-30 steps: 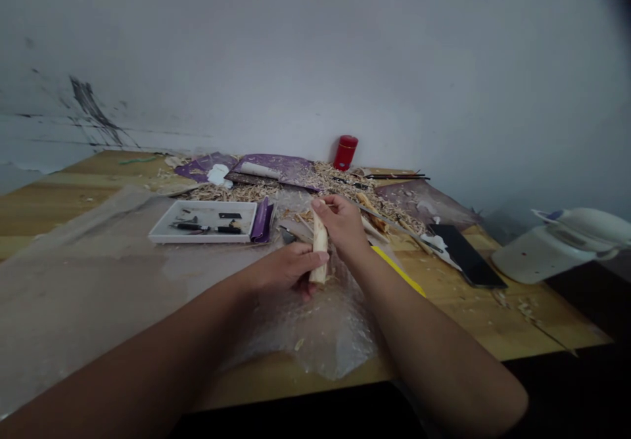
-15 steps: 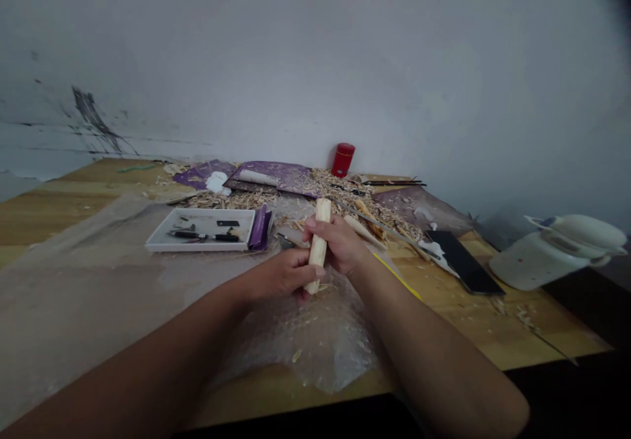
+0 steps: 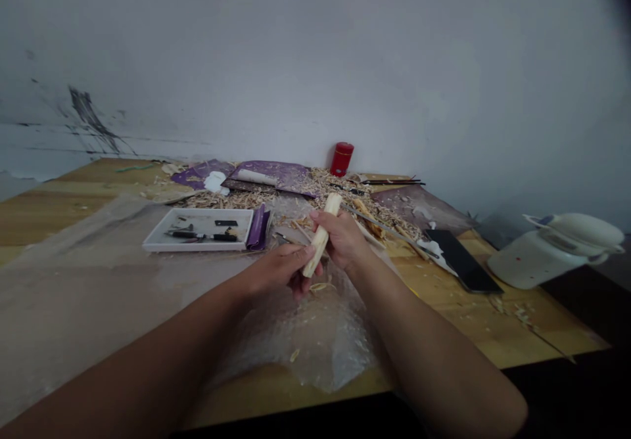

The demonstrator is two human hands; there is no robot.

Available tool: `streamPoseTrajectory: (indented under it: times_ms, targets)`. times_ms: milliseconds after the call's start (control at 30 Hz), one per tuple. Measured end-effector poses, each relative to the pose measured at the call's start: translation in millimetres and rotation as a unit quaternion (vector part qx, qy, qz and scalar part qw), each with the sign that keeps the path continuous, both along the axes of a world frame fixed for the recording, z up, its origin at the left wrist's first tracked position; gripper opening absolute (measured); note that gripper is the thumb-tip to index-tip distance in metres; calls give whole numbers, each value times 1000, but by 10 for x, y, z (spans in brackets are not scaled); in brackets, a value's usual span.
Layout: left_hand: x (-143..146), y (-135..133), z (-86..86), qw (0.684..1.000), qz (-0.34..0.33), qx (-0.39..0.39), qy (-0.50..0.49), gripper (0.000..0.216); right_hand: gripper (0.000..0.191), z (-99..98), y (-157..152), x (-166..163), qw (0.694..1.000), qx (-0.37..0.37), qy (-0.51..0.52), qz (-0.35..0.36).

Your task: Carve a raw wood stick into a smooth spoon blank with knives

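A pale, peeled wooden stick (image 3: 321, 240) is held between my two hands above a sheet of bubble wrap (image 3: 340, 344). It tilts, its upper end leaning to the right. My left hand (image 3: 290, 265) is closed on the lower end, thumb along the side. Higher up, my right hand (image 3: 342, 234) grips the stick with its thumb across it. The far fingers of both hands are partly hidden. Wood shavings (image 3: 323, 286) lie just below the stick.
Left of my hands is a white tray (image 3: 160, 234) with black-handled tools, beside a purple case (image 3: 259, 229). Behind are heaped wood shavings (image 3: 241, 201), purple sheets (image 3: 290, 175) and a red canister (image 3: 342, 158). Rightward lie a black phone-like slab (image 3: 466, 261) and a white lidded pot (image 3: 537, 261).
The stick has turned from nearly upright to a stronger rightward tilt, its lower end shifting up and left. Both hands keep hold of it, the left hand slightly higher.
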State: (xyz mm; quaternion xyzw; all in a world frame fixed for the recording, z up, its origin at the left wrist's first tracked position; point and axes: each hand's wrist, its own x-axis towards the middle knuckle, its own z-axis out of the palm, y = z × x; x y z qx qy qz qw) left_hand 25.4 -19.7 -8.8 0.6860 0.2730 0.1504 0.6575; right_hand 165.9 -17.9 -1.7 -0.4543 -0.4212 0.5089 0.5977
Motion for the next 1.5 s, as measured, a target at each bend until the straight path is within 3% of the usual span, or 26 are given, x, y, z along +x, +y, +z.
streamPoseTrajectory:
  times_ms: [167,300,367,500,600,667,767,867,933,1000,1133,1333,1500]
  targets:
    - [15,-46,32,999,30,25,0,35,29,-12,45,22,999,11,4,-41]
    - [18,-31,-1,991,86,104,20,29,36,-21,70,37,999,10,37,5]
    - [16,-2,-30,977,129,165,47,27,38,-33,82,42,998,26,50,4]
    - [11,32,-74,924,208,303,106,22,34,-60,118,65,993,75,62,-68]
    - [20,23,-79,903,226,345,120,21,32,-70,141,88,990,94,49,-88]
    - [30,10,-65,930,206,288,97,23,31,-71,145,97,991,100,38,-80]
    - [35,-6,-19,985,150,90,17,30,32,-65,132,89,992,97,34,-70]
    - [18,-21,35,987,112,-86,-78,38,34,-49,105,66,994,81,33,-65]
    - [5,-30,56,980,89,-142,-110,39,35,-36,85,51,995,77,33,-60]
    - [-2,-33,59,980,68,-148,-113,38,34,-24,67,43,995,84,36,-49]
    - [-3,-11,32,991,53,-89,-89,33,31,-6,33,50,995,94,24,-26]
    - [-10,23,42,996,67,-30,-51,30,28,5,8,61,998,27,7,54]
    - [-3,22,51,993,100,-41,-45,33,26,0,34,45,999,8,41,18]
